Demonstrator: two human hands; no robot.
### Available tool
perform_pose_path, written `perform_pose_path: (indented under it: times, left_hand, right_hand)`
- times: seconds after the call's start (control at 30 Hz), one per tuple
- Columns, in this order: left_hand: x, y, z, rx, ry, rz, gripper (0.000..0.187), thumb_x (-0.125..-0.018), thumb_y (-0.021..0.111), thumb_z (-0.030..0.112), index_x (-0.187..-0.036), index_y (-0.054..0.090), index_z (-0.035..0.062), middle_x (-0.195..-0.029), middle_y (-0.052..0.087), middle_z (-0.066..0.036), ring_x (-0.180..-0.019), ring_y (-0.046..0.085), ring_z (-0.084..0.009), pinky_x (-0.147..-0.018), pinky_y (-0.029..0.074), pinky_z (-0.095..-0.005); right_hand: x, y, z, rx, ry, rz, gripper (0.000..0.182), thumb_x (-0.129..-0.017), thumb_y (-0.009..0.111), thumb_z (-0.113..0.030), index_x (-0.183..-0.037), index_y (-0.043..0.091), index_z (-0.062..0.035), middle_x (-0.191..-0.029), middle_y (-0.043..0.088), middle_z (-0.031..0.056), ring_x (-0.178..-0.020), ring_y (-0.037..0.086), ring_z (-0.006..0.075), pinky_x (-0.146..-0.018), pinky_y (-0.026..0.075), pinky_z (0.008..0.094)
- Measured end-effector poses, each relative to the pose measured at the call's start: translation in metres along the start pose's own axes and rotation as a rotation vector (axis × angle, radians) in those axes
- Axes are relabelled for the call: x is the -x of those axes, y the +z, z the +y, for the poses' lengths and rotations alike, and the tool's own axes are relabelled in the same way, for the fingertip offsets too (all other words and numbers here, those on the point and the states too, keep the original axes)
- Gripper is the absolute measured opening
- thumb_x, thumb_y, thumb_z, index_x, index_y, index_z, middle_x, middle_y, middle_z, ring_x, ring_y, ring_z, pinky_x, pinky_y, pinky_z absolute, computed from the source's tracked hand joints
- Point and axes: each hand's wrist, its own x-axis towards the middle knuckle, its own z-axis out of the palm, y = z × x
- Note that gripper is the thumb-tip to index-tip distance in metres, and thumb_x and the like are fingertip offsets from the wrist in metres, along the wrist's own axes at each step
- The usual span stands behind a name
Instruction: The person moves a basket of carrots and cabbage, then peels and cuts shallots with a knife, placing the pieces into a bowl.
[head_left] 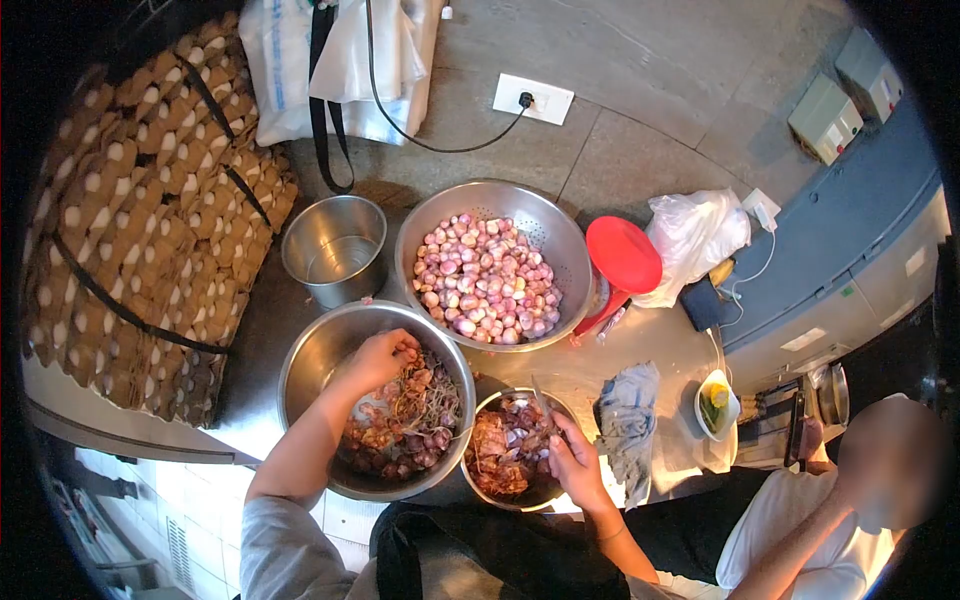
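Observation:
My left hand (385, 358) is over a large steel bowl (305, 375), its fingers curled together; whatever they may hold is hidden. In that bowl lie unpeeled shallots (405, 455) with dry roots and loose skins. My right hand (578, 468) is closed around a small knife (540, 397), its blade pointing up and away from me. Below the knife stands a smaller bowl (481, 485) filled with brown peels (500, 450). Behind both bowls, a steel colander (413, 225) holds many peeled pink shallots (485, 280).
An empty steel pot (335, 245) stands behind the large bowl. Stacked egg trays (150, 230) rise at left. To the right are a red lid (625, 255), a plastic bag (695, 240), a grey cloth (628, 425) and a white bowl (715, 405). Another person (800, 520) is at lower right.

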Motion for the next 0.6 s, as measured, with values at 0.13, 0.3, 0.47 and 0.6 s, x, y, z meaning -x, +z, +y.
perform_pose_path:
  times: [0.13, 0.3, 0.47, 0.6]
  left_hand:
    - [-0.001, 0.000, -0.001, 0.050, -0.091, 0.026, 0.016, -0.082, 0.057, 0.006, -0.097, 0.057, 0.0007, -0.080, 0.061, -0.006, -0.073, 0.057, -0.0132, -0.064, 0.048, -0.0264]
    - [0.002, -0.005, 0.003, -0.003, -0.025, 0.051, 0.022, -0.074, 0.065, 0.012, -0.094, 0.060, 0.0038, -0.084, 0.063, -0.012, -0.080, 0.061, -0.0215, -0.073, 0.046, -0.0316]
    - [0.005, -0.009, 0.018, 0.048, -0.048, -0.049, 0.019, -0.073, 0.066, 0.010, -0.088, 0.059, 0.0006, -0.081, 0.063, -0.010, -0.076, 0.061, -0.0172, -0.069, 0.048, -0.0304]
    - [0.019, -0.011, 0.058, 0.539, -0.106, -0.191, 0.019, -0.074, 0.066, 0.006, -0.088, 0.053, 0.0046, -0.083, 0.061, -0.007, -0.075, 0.060, -0.0142, -0.064, 0.050, -0.0260]
  right_hand:
    - [0.000, 0.001, -0.001, -0.001, 0.000, 0.005, 0.039, -0.090, 0.048, -0.015, -0.126, 0.039, -0.0035, -0.066, 0.043, -0.0023, -0.053, 0.040, 0.0058, -0.048, 0.036, 0.0204]
    - [0.000, 0.000, 0.000, -0.006, 0.000, 0.004, 0.039, -0.090, 0.048, -0.014, -0.127, 0.039, -0.0036, -0.067, 0.043, -0.0025, -0.053, 0.040, 0.0054, -0.048, 0.036, 0.0200]
    - [-0.002, 0.000, -0.001, 0.022, -0.021, 0.011, 0.041, -0.089, 0.049, -0.014, -0.127, 0.038, -0.0028, -0.068, 0.045, -0.0024, -0.054, 0.041, 0.0051, -0.049, 0.036, 0.0194]
    - [-0.001, -0.003, 0.006, -0.036, -0.037, -0.006, 0.044, -0.089, 0.049, -0.014, -0.130, 0.035, -0.0030, -0.068, 0.046, -0.0024, -0.055, 0.041, 0.0049, -0.050, 0.037, 0.0191]
